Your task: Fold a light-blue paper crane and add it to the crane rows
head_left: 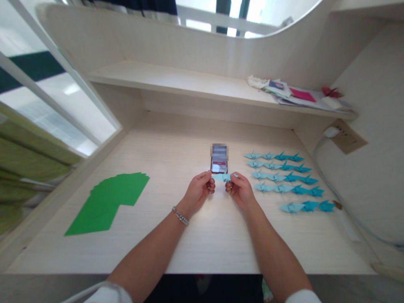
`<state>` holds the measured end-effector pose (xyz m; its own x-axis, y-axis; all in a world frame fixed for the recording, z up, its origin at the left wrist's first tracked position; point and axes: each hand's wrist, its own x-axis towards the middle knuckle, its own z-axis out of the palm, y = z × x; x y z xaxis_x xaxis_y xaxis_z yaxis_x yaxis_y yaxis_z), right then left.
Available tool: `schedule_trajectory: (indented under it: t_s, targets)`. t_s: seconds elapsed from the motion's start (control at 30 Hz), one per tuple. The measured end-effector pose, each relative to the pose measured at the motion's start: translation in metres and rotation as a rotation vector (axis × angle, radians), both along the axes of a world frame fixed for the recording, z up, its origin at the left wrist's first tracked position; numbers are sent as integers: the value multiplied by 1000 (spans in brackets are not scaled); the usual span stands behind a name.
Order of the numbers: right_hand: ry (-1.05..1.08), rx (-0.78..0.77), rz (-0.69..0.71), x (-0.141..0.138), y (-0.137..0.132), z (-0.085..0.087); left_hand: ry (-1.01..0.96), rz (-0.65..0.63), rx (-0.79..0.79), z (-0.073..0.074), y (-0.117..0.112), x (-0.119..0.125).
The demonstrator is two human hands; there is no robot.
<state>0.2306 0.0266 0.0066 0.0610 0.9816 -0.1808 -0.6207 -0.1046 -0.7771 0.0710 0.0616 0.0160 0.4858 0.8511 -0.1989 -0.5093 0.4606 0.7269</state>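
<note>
Paper (223, 177), light blue, sits between left hand (198, 190) at nine o'clock and right hand (241, 190) at three, fingertips pinching its ends; its folds are too small to make out.

Open desk (176, 147) between sheets (107, 202) and cranes (284, 179)

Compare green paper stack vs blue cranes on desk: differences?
The green paper stack is flat, unfolded sheets, fanned; the blue cranes are folded, winged figures. The green paper stack is one colour; the blue cranes run light blue to darker teal. The stack lies left of the left hand, the cranes in rows right of the right hand; the hands pinch a light blue fold. Both are paper on the desk.
</note>
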Motion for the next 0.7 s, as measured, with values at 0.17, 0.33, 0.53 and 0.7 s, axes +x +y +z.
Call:
schedule_trajectory:
  t_s: [0.17,0.33,0.53,0.7]
  targets:
    - [-37,-12,-4,0,1,-3,41,34,26,1,1,0]
    - [-101,-28,-5,-1,1,-5,139,63,114,-3,1,0]
    - [81,-57,28,-3,2,-1,-23,-11,25,-3,-2,1]
    - [170,-127,48,-2,0,1,-143,-46,-36,1,-9,3]
